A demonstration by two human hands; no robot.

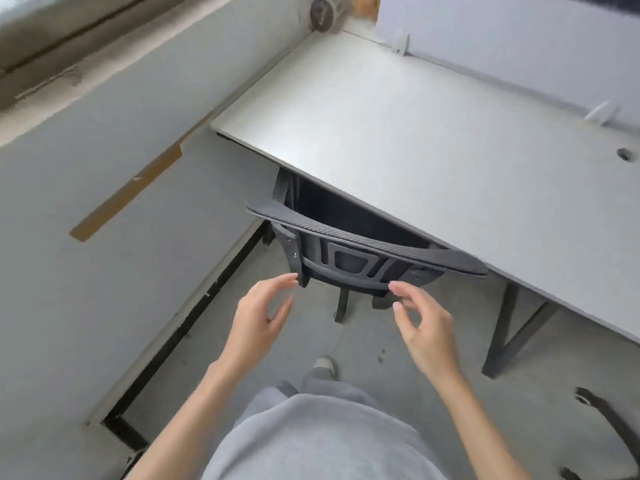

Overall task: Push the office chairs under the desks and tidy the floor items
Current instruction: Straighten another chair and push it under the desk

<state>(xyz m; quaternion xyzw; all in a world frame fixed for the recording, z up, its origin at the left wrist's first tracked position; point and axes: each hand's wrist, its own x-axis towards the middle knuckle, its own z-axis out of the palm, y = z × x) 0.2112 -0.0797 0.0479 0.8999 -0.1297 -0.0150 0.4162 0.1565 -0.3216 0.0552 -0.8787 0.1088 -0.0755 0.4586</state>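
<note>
- Both hands hover just short of the chair back: left hand (261,311) and right hand (420,323), fingers loosely spread, grasping nothing.
- Straight ahead of them the office chair (363,252) has its seat tucked beneath the desk (415,133).
- Its backrest runs crosswise, parallel to the desk edge; each hand seems equally near.

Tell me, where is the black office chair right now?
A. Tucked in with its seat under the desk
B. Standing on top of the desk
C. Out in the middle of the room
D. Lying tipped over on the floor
A: the office chair has its backrest right at the edge of the desk, with its seat hidden beneath the desktop.
</note>
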